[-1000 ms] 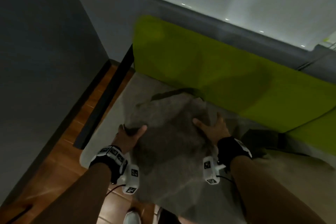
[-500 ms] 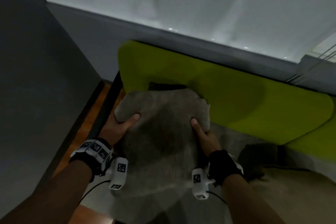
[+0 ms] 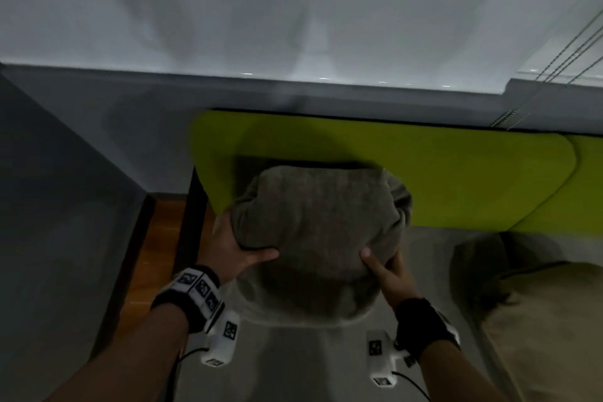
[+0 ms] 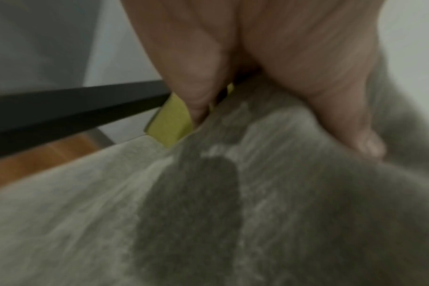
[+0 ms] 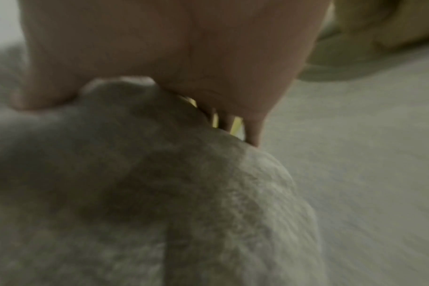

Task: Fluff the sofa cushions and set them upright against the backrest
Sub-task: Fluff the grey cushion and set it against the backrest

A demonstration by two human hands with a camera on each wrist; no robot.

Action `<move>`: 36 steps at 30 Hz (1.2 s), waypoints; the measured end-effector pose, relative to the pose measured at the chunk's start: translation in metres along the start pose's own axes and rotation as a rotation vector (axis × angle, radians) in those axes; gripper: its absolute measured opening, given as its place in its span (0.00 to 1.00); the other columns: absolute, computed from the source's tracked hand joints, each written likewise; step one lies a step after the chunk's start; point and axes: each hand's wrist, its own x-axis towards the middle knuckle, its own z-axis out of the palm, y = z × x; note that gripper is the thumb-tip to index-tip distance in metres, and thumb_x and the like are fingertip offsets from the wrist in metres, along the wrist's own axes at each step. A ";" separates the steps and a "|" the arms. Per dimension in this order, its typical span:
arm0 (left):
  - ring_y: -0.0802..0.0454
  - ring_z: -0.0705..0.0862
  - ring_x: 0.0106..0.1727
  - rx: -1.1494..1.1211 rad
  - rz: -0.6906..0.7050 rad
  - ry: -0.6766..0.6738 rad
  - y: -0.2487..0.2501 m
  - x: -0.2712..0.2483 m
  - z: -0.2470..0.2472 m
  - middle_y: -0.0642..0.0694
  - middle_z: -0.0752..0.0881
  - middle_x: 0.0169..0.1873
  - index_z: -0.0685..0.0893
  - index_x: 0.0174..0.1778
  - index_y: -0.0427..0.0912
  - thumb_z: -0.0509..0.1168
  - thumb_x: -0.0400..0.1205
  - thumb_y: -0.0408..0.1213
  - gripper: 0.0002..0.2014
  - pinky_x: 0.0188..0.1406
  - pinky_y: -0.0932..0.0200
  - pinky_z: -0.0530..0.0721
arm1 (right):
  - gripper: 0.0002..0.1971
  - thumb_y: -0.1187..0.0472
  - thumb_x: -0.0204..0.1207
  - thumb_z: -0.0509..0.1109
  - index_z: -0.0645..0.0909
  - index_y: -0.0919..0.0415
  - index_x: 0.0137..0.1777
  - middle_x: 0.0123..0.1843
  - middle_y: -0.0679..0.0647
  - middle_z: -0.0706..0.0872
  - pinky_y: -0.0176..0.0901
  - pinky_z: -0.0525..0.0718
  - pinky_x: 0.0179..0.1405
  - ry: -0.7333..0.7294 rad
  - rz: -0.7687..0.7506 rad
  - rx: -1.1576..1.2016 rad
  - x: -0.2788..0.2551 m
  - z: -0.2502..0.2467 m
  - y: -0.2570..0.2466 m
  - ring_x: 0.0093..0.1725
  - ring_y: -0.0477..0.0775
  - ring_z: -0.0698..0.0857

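A grey-brown plush cushion point(image 3: 318, 225) stands upright on the pale sofa seat point(image 3: 293, 359), its top leaning on the lime-green backrest point(image 3: 456, 179). My left hand point(image 3: 238, 250) grips its left side, thumb across the front and fingers behind. On the cushion's lower right edge my right hand point(image 3: 386, 266) grips it the same way. Both wrist views show each thumb pressed into the fuzzy fabric point(image 4: 294, 193) point(image 5: 159, 193), blurred. A beige cushion point(image 3: 548, 330) lies flat on the seat at the right.
A dark sofa frame bar point(image 3: 192, 215) runs down the left end, with wooden floor point(image 3: 153, 254) and a grey wall point(image 3: 58, 206) beyond. Behind the backrest is a grey ledge under a white wall point(image 3: 293, 10). Blind cords point(image 3: 554, 68) hang at top right.
Both hands have raised the grey cushion off the seat and pushed it back against the green backrest, tipping it upright. The head view has swung to face the backrest.
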 end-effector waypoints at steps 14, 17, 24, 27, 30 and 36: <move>0.53 0.78 0.68 0.077 -0.083 0.043 0.027 0.012 -0.033 0.56 0.80 0.68 0.76 0.70 0.66 0.62 0.72 0.76 0.32 0.67 0.53 0.75 | 0.45 0.30 0.67 0.75 0.68 0.46 0.81 0.70 0.43 0.78 0.44 0.79 0.62 -0.037 0.036 -0.365 -0.002 -0.037 -0.046 0.69 0.49 0.79; 0.52 0.82 0.70 0.037 0.019 0.173 0.035 0.021 -0.048 0.55 0.86 0.66 0.86 0.63 0.61 0.60 0.83 0.65 0.20 0.75 0.43 0.76 | 0.27 0.38 0.80 0.69 0.77 0.48 0.76 0.67 0.45 0.83 0.44 0.81 0.59 0.221 -0.248 -0.420 -0.011 -0.055 -0.079 0.64 0.45 0.82; 0.41 0.84 0.66 0.546 0.082 0.114 0.067 0.046 -0.021 0.42 0.88 0.64 0.87 0.67 0.44 0.63 0.88 0.36 0.14 0.64 0.55 0.76 | 0.12 0.60 0.85 0.66 0.88 0.54 0.62 0.59 0.58 0.91 0.44 0.78 0.49 0.126 -0.213 -0.675 0.043 -0.047 -0.093 0.59 0.61 0.87; 0.33 0.83 0.65 0.638 -0.020 0.103 0.068 0.043 -0.015 0.34 0.88 0.63 0.89 0.64 0.42 0.63 0.87 0.41 0.14 0.65 0.47 0.78 | 0.14 0.55 0.86 0.66 0.88 0.55 0.66 0.61 0.59 0.91 0.44 0.79 0.49 0.054 -0.101 -0.694 0.049 -0.044 -0.079 0.59 0.63 0.87; 0.31 0.84 0.60 0.719 -0.118 0.011 0.068 0.038 -0.014 0.31 0.87 0.60 0.89 0.62 0.40 0.59 0.83 0.51 0.23 0.54 0.50 0.78 | 0.17 0.49 0.86 0.65 0.86 0.54 0.67 0.57 0.59 0.90 0.51 0.85 0.47 -0.019 -0.054 -0.711 0.053 -0.041 -0.074 0.51 0.62 0.87; 0.38 0.82 0.67 0.529 -0.151 -0.153 0.069 0.023 -0.008 0.32 0.84 0.66 0.81 0.70 0.29 0.63 0.86 0.25 0.16 0.49 0.63 0.73 | 0.13 0.52 0.86 0.65 0.88 0.56 0.61 0.68 0.57 0.82 0.62 0.82 0.65 -0.260 -0.123 -0.756 0.048 -0.027 -0.080 0.62 0.62 0.83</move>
